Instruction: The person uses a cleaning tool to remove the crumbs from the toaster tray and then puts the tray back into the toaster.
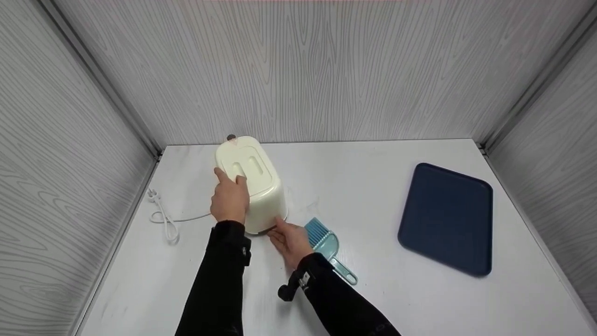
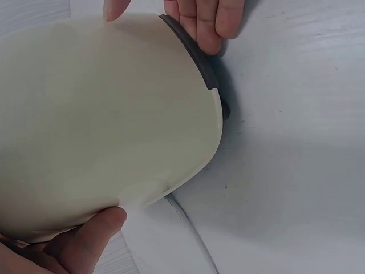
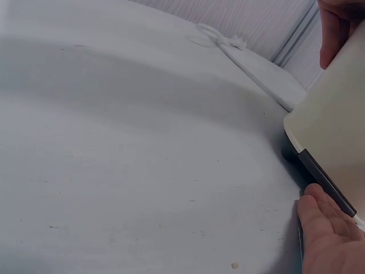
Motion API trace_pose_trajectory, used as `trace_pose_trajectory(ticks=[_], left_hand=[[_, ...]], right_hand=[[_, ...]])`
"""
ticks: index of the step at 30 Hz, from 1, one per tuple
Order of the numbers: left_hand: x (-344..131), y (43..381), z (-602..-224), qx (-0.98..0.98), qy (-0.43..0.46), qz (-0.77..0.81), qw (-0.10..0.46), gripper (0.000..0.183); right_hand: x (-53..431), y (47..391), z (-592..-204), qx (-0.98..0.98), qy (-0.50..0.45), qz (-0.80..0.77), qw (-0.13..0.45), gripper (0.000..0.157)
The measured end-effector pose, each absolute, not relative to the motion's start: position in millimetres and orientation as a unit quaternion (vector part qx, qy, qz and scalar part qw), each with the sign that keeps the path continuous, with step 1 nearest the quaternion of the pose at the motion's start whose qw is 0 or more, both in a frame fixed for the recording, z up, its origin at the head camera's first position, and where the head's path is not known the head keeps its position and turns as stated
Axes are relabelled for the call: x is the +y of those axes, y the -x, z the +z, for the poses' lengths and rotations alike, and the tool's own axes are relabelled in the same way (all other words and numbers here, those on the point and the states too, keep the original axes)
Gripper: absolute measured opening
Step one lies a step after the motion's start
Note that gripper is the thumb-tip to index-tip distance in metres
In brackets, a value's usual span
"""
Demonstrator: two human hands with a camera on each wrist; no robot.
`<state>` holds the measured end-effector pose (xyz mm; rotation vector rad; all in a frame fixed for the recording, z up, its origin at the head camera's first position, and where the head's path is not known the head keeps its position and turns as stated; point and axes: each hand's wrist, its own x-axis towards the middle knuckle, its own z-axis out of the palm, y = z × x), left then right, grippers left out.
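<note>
Here's the cream appliance (image 1: 262, 192), left of centre on the white surface (image 1: 354, 196), and its long axis runs front to back, the far end angled a touch left, the near end toward the person. Two long recesses follow that same line along its upward-facing top. A small dark knob (image 1: 231, 137) shows at the far end, close to the back edge and the wall (image 1: 326, 70). Left hand (image 1: 231, 198): its grip is closed around the left side. Right hand (image 1: 293, 242) is down at the near right corner, thumb at the side wall, fingers by the dark strip (image 2: 193, 51) on the lower edge; whether that grip pinches, I can't tell. Out to the left goes the cord (image 1: 193, 218), its plug (image 1: 153, 196) near the surface's left edge. Room on the right? A broad stretch, all the way to the navy tray (image 1: 447, 219) near the right edge. Tighter close in: the teal brush (image 1: 328, 245) lies slantwise just beside the right hand.
</note>
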<state>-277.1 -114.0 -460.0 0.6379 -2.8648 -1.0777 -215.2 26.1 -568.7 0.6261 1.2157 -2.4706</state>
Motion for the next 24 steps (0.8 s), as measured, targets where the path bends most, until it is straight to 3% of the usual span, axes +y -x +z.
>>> trace_pose_trajectory(ticks=[7,24], left_hand=[[-113,278,-462,-0.918,-0.203,-0.341,0.012,0.074],[-112,276,-460,-0.919,-0.211,-0.332,0.010,0.074]], right_hand=[[23,216,-569,0.466,-0.226,-0.843,0.142,0.052],[19,218,-571,0.476,-0.244,-0.834,0.131,0.051]])
